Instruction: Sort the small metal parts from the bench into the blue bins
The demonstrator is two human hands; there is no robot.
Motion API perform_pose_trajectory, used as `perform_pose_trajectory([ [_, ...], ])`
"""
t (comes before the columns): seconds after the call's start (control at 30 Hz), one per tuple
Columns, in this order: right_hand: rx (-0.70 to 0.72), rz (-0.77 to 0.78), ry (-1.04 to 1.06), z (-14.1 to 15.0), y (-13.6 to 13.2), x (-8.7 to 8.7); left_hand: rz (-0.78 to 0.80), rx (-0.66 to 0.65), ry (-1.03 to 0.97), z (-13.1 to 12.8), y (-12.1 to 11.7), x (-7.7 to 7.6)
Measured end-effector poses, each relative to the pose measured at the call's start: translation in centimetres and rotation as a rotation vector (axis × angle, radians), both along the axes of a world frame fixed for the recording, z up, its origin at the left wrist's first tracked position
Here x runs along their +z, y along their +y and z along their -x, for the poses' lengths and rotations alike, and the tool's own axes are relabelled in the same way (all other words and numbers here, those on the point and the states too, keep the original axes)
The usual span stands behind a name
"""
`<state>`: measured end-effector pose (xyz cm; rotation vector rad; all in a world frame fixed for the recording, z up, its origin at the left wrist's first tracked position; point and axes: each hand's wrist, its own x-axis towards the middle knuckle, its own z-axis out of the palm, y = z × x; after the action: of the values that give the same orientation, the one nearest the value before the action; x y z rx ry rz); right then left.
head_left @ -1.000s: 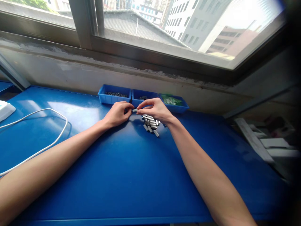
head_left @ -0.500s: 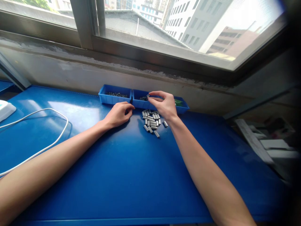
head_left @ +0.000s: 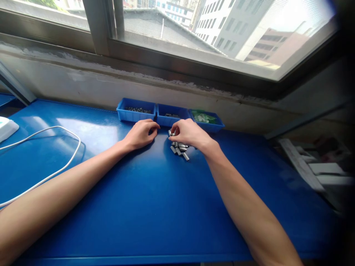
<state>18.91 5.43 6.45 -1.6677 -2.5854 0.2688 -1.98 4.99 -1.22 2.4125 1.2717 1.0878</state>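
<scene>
My right hand [head_left: 190,133] is down over a pile of long hex nuts [head_left: 181,147], silver metal pieces lying loose on the blue table. Its thumb and index finger are pinched round a piece at the pile's upper left; the hand hides part of the pile. To the left, my left hand [head_left: 141,133] rests on the table, loosely curled, thumb and index finger apart and nothing visible between them. It lies just in front of a row of blue bins: the left bin [head_left: 133,117] holds many small metal parts, and the middle bin [head_left: 163,121] has some metal pieces.
The right bin [head_left: 215,127] contains a green plastic bag [head_left: 203,117]. A white cable [head_left: 74,155] loops across the left of the blue table [head_left: 155,210] near a white device [head_left: 7,128]. Behind the bins rise a wall and window frame [head_left: 180,62].
My right hand has come down from the middle bin, where it held up a hex nut, to the pile in front. The left hand has stayed in place.
</scene>
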Motion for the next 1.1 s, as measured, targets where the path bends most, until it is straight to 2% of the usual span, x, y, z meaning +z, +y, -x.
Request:
perform_pose_trajectory([
  [0.3, -0.001, -0.047, -0.057, 1.4, -0.8, -0.4, 0.014, 0.002, -0.005, -0.1, 0.0, 0.0],
  [0.53, -0.020, -0.174, -0.065, 1.0, -0.4, -1.0, 0.011, -0.005, 0.000, -0.1, 0.1, -0.1],
  [0.83, 0.085, -0.168, -0.047, 1.0, 0.0, -2.0, 0.004, -0.006, 0.015, -0.1, 0.1, -0.1],
  [1.1, 0.095, -0.143, 0.029, 0.9, 0.3, -2.5, 0.008, -0.007, 0.006, -0.1, -0.1, 0.1],
])
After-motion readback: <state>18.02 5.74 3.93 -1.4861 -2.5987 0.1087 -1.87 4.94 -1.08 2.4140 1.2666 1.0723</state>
